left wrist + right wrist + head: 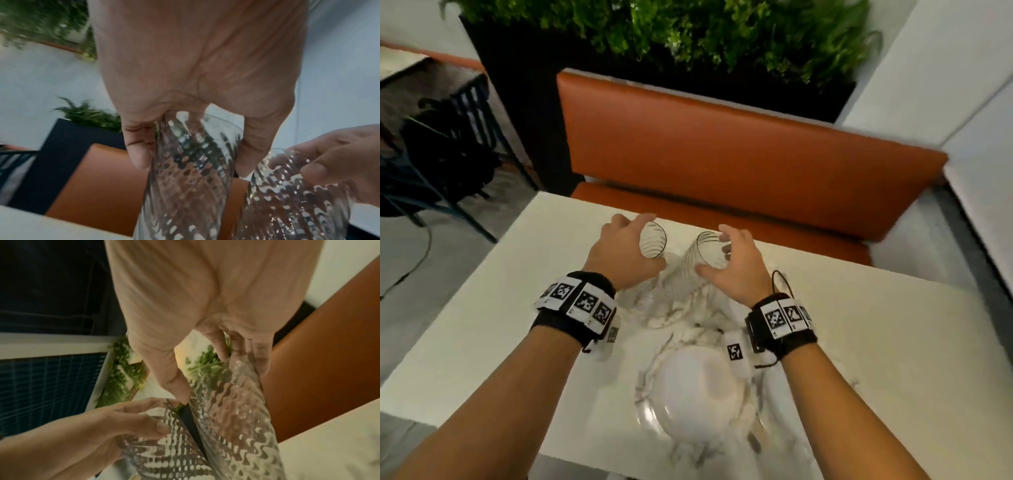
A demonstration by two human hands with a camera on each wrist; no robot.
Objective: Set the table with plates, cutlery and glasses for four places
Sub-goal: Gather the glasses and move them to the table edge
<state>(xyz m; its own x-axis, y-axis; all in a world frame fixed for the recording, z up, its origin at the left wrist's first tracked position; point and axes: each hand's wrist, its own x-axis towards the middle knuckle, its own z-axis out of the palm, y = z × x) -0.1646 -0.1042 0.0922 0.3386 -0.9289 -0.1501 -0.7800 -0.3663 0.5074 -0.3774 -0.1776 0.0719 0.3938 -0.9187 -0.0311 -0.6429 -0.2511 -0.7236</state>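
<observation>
Plates [697,387], a white stack of them, sit nearest the person on the marbled white bench [482,325], between the two forearms; blur hides how many there are. Each wrist wears a black band with black-and-white marker tiles. Farther out, over the middle of the bench, both hands hold tall ribbed clear glasses side by side. The left hand [619,253] wraps the left glass [653,240] near its rim, thumb on one side and fingers on the other, as the left wrist view shows [191,162]. The right hand [736,263] grips the right glass [698,260] the same way, thumb and fingers curled round its upper wall [228,402]. The two glasses lean so that their rims stand apart and their lower parts come close together; whether they touch each other or the bench cannot be told. Beyond the far bench edge runs an orange padded seat [722,144], and behind it a dark planter filled with green leaves [671,31].
</observation>
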